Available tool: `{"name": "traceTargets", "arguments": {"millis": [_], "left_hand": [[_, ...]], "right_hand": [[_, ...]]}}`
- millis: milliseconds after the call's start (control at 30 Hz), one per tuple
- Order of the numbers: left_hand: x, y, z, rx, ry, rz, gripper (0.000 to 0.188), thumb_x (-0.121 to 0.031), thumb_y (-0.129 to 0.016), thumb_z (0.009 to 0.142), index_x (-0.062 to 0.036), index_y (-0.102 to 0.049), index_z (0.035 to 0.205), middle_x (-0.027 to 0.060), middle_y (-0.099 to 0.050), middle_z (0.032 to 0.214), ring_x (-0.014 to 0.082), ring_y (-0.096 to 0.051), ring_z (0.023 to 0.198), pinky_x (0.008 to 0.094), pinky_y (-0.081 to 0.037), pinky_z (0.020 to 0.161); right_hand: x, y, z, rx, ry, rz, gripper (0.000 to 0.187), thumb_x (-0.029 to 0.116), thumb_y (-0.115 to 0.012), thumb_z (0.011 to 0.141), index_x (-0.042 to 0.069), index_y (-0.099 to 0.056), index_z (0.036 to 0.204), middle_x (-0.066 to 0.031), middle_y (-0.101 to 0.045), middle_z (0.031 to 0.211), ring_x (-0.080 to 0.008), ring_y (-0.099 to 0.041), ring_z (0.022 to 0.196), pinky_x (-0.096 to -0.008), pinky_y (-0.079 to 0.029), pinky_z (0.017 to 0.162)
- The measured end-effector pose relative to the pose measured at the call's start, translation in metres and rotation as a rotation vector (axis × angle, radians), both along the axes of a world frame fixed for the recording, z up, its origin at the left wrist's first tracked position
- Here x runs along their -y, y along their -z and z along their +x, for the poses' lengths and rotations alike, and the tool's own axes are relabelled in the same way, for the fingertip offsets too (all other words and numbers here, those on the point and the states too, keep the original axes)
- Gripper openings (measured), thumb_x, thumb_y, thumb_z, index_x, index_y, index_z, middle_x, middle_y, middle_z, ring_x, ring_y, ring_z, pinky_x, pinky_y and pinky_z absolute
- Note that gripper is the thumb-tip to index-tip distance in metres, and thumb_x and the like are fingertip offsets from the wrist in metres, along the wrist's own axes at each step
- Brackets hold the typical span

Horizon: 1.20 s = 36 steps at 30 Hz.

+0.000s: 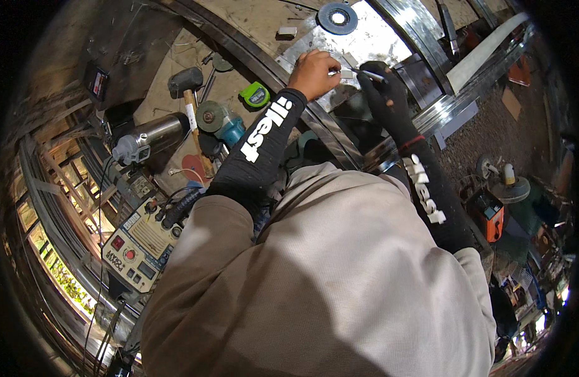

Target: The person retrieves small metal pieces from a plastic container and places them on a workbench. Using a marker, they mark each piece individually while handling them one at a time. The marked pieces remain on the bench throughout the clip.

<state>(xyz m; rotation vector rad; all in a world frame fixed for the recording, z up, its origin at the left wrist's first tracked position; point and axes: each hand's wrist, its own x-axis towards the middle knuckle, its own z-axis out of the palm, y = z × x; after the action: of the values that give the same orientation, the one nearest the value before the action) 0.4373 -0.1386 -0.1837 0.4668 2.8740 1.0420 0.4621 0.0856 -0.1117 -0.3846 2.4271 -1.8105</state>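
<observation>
My bare left hand (pixel 314 74) is closed over the metal sheet (pixel 382 36), its fingertips at a small pale piece whose kind I cannot make out. Close to those fingertips lies a small grey rectangular metal piece (pixel 346 74). My right hand (pixel 383 94), in a black glove, grips a slim, silvery pen-like tool (pixel 371 76), with its tip pointing left toward that piece. Black sleeves with white lettering cover both forearms. A dark round abrasive disc (pixel 337 18) rests on the sheet beyond my hands.
Shiny metal bars (pixel 415 38) frame the work area. On the left are a green tape measure (pixel 255 95), a mallet (pixel 185 82), an angle grinder (pixel 221 122), a steel flask (pixel 152 137) and a welding machine (pixel 138 245). An orange-and-black box (pixel 492 217) stands at the right.
</observation>
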Motion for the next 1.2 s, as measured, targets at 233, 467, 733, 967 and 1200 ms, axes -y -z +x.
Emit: {"name": "traceTargets", "arguments": {"millis": [233, 467, 733, 967, 1200], "left_hand": [[0.001, -0.002, 0.000, 0.004, 0.015, -0.030, 0.022, -0.026, -0.082, 0.083, -0.0122, -0.083, 0.101, 0.0068, -0.075, 0.105, 0.0301, -0.066, 0.111, 0.0465, -0.047, 0.105], [0.001, 0.000, 0.001, -0.058, 0.016, 0.002, 0.022, -0.022, -0.082, 0.081, -0.0110, -0.081, 0.099, 0.0062, -0.073, 0.098, 0.0305, -0.066, 0.105, 0.0452, -0.048, 0.100], [-0.002, -0.004, 0.001, 0.017, 0.000, -0.044, 0.023, -0.023, -0.084, 0.081, -0.0125, -0.083, 0.101, 0.0062, -0.074, 0.106, 0.0297, -0.066, 0.112, 0.0459, -0.046, 0.106], [-0.002, -0.006, 0.002, -0.004, -0.003, -0.047, 0.022, -0.023, -0.083, 0.081, -0.0127, -0.083, 0.101, 0.0053, -0.074, 0.105, 0.0294, -0.066, 0.112, 0.0460, -0.047, 0.104], [-0.002, -0.007, 0.002, -0.014, 0.009, -0.085, 0.019, -0.021, -0.081, 0.083, -0.0129, -0.083, 0.100, 0.0053, -0.074, 0.104, 0.0295, -0.066, 0.110, 0.0467, -0.047, 0.103]], "right_hand": [[0.007, 0.012, -0.025, 0.049, -0.063, 0.233, 0.023, 0.018, -0.074, 0.100, 0.005, -0.071, 0.119, -0.0158, -0.080, 0.100, -0.0282, -0.077, 0.079, -0.0382, -0.058, 0.073], [0.006, 0.014, -0.026, 0.075, -0.123, 0.243, 0.021, 0.020, -0.072, 0.100, 0.007, -0.072, 0.117, -0.0175, -0.079, 0.097, -0.0329, -0.078, 0.085, -0.0409, -0.059, 0.076], [0.011, 0.023, -0.030, 0.026, -0.154, 0.291, 0.020, 0.018, -0.072, 0.097, 0.007, -0.072, 0.113, -0.0176, -0.078, 0.100, -0.0379, -0.076, 0.092, -0.0430, -0.059, 0.079], [0.010, 0.025, -0.032, 0.006, -0.190, 0.306, 0.021, 0.018, -0.072, 0.097, 0.008, -0.071, 0.115, -0.0175, -0.077, 0.101, -0.0384, -0.076, 0.094, -0.0436, -0.059, 0.080], [0.011, 0.026, -0.039, -0.118, -0.275, 0.447, 0.027, 0.017, -0.073, 0.094, 0.010, -0.071, 0.119, -0.0162, -0.076, 0.104, -0.0383, -0.075, 0.097, -0.0456, -0.060, 0.083]]}}
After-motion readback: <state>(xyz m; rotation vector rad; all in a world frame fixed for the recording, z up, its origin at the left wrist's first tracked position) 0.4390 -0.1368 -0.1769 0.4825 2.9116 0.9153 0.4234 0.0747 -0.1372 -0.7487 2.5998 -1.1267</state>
